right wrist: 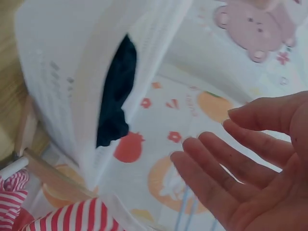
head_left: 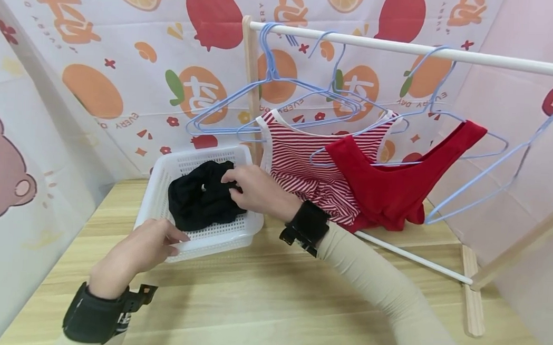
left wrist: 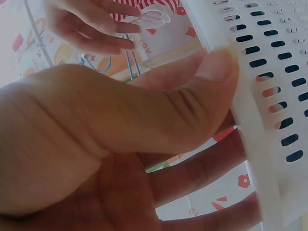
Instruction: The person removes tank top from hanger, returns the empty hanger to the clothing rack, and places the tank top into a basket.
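A white perforated plastic basket (head_left: 220,241) stands on the table with a crumpled black garment (head_left: 199,197) inside it. My left hand (head_left: 146,245) grips the basket's near rim; in the left wrist view the thumb lies over the rim (left wrist: 226,38), with the fingers on the outer side. Over the right side of the basket hovers my right hand (head_left: 261,192), its fingers loosely bent. The right wrist view shows this hand (right wrist: 255,168) with nothing between thumb and fingers, apart from the black cloth (right wrist: 118,91).
To the right, a clothes rack with a white rail (head_left: 384,43) carries several blue hangers (head_left: 272,80). A red-and-white striped top (head_left: 305,164) and a red top (head_left: 389,187) hang there, close beside my right forearm. A fruit-print cloth (head_left: 135,69) covers the wall behind.
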The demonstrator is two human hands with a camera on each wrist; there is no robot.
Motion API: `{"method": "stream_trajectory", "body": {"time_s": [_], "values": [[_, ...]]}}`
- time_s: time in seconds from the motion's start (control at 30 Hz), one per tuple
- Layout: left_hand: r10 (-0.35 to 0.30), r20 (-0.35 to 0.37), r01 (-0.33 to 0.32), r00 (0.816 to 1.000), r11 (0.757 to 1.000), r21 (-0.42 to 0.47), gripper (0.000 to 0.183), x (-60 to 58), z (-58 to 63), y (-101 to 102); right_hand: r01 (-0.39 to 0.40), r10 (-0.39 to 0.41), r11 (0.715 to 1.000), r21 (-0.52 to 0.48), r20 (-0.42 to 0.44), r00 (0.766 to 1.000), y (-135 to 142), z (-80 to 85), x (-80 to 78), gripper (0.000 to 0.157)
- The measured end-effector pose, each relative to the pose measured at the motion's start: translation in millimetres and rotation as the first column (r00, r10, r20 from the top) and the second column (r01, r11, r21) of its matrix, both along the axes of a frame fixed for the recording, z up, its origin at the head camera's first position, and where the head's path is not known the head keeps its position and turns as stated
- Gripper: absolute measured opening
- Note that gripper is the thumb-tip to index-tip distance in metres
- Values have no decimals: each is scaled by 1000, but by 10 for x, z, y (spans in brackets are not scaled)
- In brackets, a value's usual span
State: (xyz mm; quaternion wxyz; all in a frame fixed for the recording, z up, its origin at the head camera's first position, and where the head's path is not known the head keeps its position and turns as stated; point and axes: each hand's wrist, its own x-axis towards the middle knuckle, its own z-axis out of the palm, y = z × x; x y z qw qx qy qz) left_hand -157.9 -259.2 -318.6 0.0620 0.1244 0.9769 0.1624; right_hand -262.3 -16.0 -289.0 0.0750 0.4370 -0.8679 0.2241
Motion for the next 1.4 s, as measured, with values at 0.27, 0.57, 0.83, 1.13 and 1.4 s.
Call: {"method": "stream_trajectory", "body": {"time_s": [0.27, 0.57, 0.83, 1.13, 1.4], "values": [[1, -8, -1, 1000, 1000, 18, 24, 5, -17, -20, -19, 6, 988, -155, -90, 996, 342, 73, 242, 19], [5, 5, -5, 1000, 1000, 16, 25, -20, -8, -42, -3, -76, 915, -404, -180, 981, 933, 276, 453, 21], [-2, 14, 2, 1000, 1000, 20, 24, -35, -8, -40, 88, -206, 869, -486, -194, 959, 1346, 316, 508, 23], [-3, 21, 2, 1000, 1000, 18, 25, -28, -36, -49, 159, -387, 784, -600, -274, 880, 1575, 265, 444, 21], [-23, -5, 23, 1000, 1000, 12, 25, -54, -50, -49, 220, -473, 742, -633, -262, 841, 1688, 248, 416, 24]]}}
